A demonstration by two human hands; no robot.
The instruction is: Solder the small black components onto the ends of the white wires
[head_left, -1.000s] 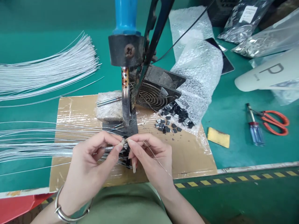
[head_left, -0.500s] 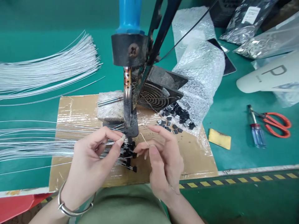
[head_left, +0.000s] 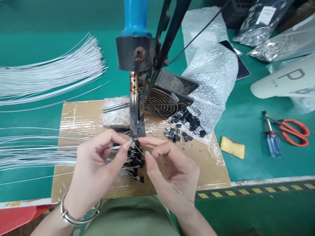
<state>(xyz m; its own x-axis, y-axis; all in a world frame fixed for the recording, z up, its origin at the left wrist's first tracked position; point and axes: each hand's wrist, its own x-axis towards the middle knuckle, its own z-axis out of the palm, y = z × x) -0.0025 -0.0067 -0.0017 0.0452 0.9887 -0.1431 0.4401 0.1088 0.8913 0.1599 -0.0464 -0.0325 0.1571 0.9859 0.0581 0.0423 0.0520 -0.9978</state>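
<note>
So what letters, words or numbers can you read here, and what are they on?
"P": on the pale tapered object at the right.
Small print near the P: too small to read.
White label on the plastic bag, top right: too blurred to read.

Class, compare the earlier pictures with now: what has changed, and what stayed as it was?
The right hand drew back to the right, then came left again, its thumb now lower, apart from an outstretched finger. It brought the thin wire toward the left hand, under the soldering iron; no release shows. The left hand's pinch and the white wire bundle stayed.
</note>
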